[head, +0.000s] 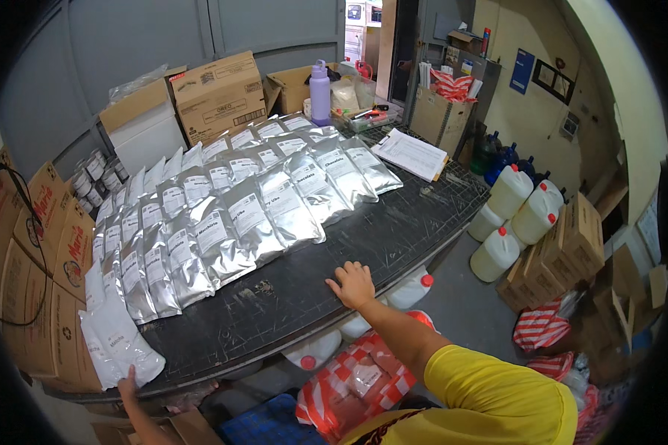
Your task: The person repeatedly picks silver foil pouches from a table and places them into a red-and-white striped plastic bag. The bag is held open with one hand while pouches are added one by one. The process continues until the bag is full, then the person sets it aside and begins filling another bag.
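My left hand (127, 384) touches the lower edge of a white plastic pouch (123, 346) bearing writing, at the table's near left corner; whether its fingers grip the pouch is unclear. My right hand (354, 285) rests on the black tabletop (306, 289) near the front edge, fingers apart and holding nothing. Rows of silver foil pouches (292, 207) with white labels lie overlapping across the table's left and middle. A clipboard with papers (411, 153) lies beyond them at the right, and a lilac bottle (319, 94) stands upright at the back.
Cardboard boxes (220, 97) stand at the back, with more boxes (69, 250) stacked left. Plastic jugs with red caps (495, 254) and cartons (562, 253) stand on the floor at right. Below the table's front edge are a red-and-white bag (339, 409) and a blue crate (273, 425).
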### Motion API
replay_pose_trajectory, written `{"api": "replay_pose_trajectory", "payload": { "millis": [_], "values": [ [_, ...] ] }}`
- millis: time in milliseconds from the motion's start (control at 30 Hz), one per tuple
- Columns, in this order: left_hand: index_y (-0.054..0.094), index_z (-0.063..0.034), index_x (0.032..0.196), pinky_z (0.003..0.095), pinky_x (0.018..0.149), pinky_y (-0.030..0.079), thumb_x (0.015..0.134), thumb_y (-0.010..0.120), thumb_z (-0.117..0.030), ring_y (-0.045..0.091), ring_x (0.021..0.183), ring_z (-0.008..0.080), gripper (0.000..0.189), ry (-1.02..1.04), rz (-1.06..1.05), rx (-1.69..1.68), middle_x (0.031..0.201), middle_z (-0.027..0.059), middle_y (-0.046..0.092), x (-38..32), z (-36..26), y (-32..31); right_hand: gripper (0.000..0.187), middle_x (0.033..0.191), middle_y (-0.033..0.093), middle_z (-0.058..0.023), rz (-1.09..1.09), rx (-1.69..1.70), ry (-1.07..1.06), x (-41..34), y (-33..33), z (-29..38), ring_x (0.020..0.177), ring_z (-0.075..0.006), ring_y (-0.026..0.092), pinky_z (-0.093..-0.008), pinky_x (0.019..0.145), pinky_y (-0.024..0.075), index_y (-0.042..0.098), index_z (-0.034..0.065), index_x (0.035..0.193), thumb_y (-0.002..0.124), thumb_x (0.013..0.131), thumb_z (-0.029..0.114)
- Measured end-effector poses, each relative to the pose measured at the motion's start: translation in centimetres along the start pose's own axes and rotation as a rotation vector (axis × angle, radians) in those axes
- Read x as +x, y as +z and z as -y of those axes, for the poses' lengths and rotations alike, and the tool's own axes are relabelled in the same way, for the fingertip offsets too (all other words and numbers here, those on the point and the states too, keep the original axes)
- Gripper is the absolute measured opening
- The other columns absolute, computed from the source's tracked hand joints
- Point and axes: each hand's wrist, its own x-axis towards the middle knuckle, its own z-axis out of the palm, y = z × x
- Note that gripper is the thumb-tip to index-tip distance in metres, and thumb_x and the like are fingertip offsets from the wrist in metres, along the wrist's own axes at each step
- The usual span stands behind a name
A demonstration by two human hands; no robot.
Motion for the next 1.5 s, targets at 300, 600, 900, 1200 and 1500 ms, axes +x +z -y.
{"api": "replay_pose_trajectory", "payload": {
  "millis": [300, 600, 900, 1200, 1500],
  "values": [
    [0.055, -0.0154, 0.076, 0.0262, 0.04, 0.03, 0.082, 0.072, -0.046, 0.039, 0.039, 0.0112, 0.036, -0.234, 0.193, -0.876, 0.053, -0.0043, 0.044, -19.6, -6.8, 13.1, 0.032, 0.091, 0.055, -0.0074, -0.013, 0.006, 0.002, -0.1, -0.7, -0.4, 0.094, -0.0286, 0.052, -0.0426, 0.081, 0.0382, 0.066, 0.0121, 0.088, 0.065, 0.085, 0.044],
    [0.058, -0.0056, 0.107, 0.0336, 0.053, 0.048, 0.087, 0.067, -0.032, 0.043, 0.044, 0.0158, 0.035, -0.221, 0.511, -1.552, 0.08, 0.0076, 0.061, -39.9, -22.9, 12.6, 0.034, 0.087, 0.062, -0.0066, 0.333, 0.764, 0.192, 0.3, -3.2, -5.9, 0.082, -0.0202, 0.059, -0.0342, 0.082, 0.041, 0.064, 0.0088, 0.092, 0.058, 0.094, 0.042],
    [0.053, -0.002, 0.124, 0.0361, 0.075, 0.052, 0.093, 0.064, -0.03, 0.059, 0.104, 0.024, 0.043, 0.222, 0.251, -1.656, 0.115, 0.011, 0.062, -51.9, -38.5, 19.5, 0.028, 0.082, 0.06, -0.001, 0.408, 1.438, 0.347, -9.5, -16.9, -19.4, 0.072, -0.0086, 0.055, -0.0247, 0.068, 0.046, 0.061, 0.0051, 0.093, 0.054, 0.1, 0.031],
    [0.064, -0.0058, 0.093, 0.0294, 0.045, 0.04, 0.093, 0.063, -0.032, 0.051, 0.051, 0.0137, 0.027, 0.089, 0.752, -0.586, 0.064, 0.0017, 0.054, -57.9, -31.0, 50.9, 0.033, 0.068, 0.056, -0.0027, 0.491, 0.804, 1.073, -32.3, -15.7, -40.0, 0.06, -0.0133, 0.05, -0.0292, 0.055, 0.0414, 0.058, 0.0064, 0.076, 0.065, 0.092, 0.034],
    [0.062, -0.0105, 0.093, 0.0277, 0.046, 0.039, 0.094, 0.06, -0.037, 0.043, 0.05, 0.0107, 0.027, -0.18, 0.746, -0.941, 0.064, -0.0018, 0.048, -59.4, -30.4, 46.7, 0.043, 0.088, 0.067, -0.0108, 0.484, 0.684, 1.042, -29.0, -13.8, -44.6, 0.077, -0.018, 0.062, -0.031, 0.068, 0.0492, 0.065, -0.0007, 0.105, 0.068, 0.088, 0.038]
  ]
}}
